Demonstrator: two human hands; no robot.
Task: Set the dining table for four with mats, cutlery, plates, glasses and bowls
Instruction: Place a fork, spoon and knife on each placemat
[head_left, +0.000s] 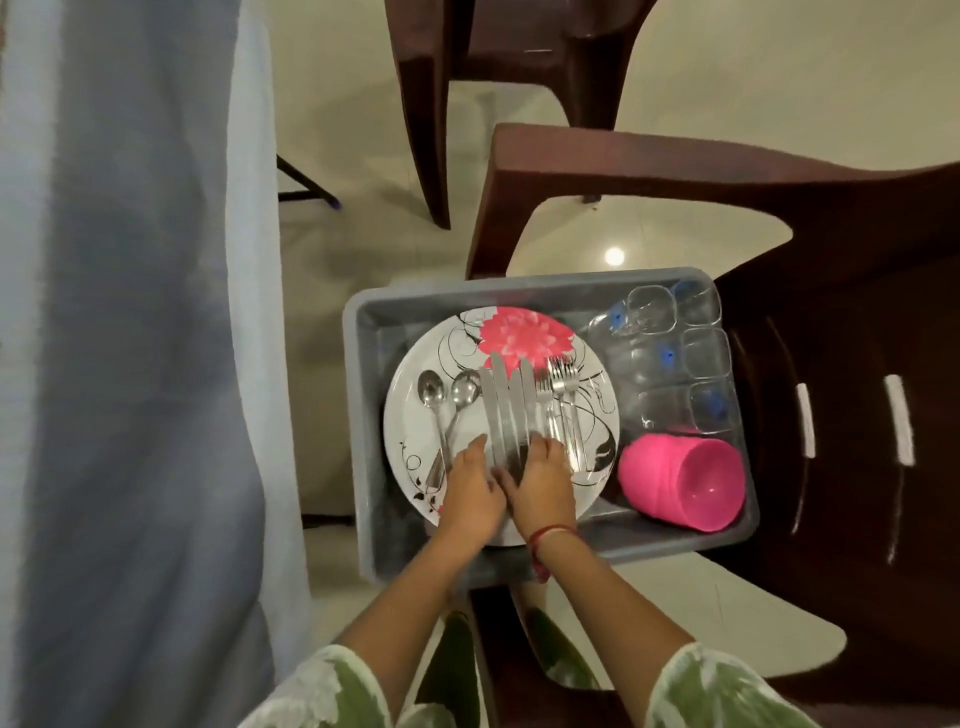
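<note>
A grey tub (363, 374) rests on a dark brown chair. Inside lies a white plate (415, 358) with a pink flower, carrying two spoons (441, 397), several knives (506, 402) and several forks (561, 395). My left hand (470, 488) and my right hand (543, 483) sit side by side over the knife handles at the plate's near edge, fingers curled around them. Clear glasses (675, 358) lie along the tub's right side, and stacked pink bowls (685, 483) lie tipped in its near right corner.
The table, draped in a pale blue cloth (135, 338), fills the left side. The brown chair (831, 364) under the tub extends right. A second brown chair (498, 67) stands beyond it. Pale tiled floor lies between them.
</note>
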